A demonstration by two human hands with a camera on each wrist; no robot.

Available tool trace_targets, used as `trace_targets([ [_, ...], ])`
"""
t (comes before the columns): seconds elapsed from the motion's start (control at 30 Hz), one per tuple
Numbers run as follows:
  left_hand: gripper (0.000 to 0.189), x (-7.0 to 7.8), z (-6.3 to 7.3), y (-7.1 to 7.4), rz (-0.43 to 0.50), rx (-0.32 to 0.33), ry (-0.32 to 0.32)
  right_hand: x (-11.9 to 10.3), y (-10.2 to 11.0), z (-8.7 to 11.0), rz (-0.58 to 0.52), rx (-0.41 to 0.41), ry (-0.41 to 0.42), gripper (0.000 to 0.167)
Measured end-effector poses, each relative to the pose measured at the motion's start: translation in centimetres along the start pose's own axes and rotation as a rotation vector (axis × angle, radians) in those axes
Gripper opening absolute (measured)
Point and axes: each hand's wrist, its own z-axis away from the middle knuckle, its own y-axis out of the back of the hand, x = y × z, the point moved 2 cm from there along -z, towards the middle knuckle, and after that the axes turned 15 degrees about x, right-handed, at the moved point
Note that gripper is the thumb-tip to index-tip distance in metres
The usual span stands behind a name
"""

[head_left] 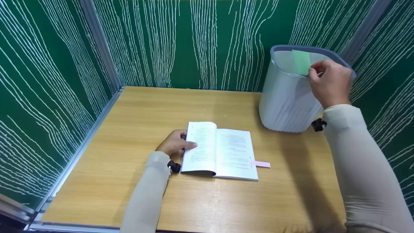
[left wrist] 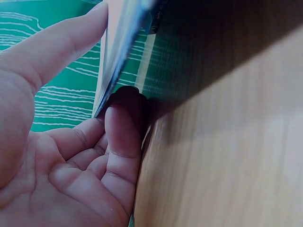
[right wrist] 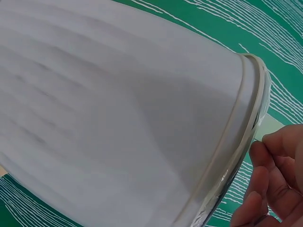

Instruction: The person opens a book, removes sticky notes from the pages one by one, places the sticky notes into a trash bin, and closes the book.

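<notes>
An open book [head_left: 233,152] lies on the wooden table with printed pages facing up. My left hand [head_left: 173,143] grips its left side, thumb on the page and fingers beneath; in the left wrist view the left hand [left wrist: 71,161] has that side raised off the table. A pink sticky strip [head_left: 263,164] juts from the right page's edge. Over the mouth of a pale waste bin [head_left: 288,100], my right hand [head_left: 333,81] pinches a green sticky note [head_left: 300,61] by its lower corner. The right wrist view shows the fingertips beside the bin's rim, the note mostly hidden.
The bin stands at the table's back right, lined with a clear bag under a grey-blue rim [head_left: 310,48]. Green walls with white streaks [head_left: 181,42] enclose the table [head_left: 139,106] at the back and both sides. Tiny white specks lie behind the book.
</notes>
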Motion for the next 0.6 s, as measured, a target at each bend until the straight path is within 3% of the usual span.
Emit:
trace_targets([
  [0.6,0.044,0.07,-0.08,-0.07,0.002,0.0,0.012,0.03,-0.05,0.21,0.01,-0.033,-0.007,0.046],
])
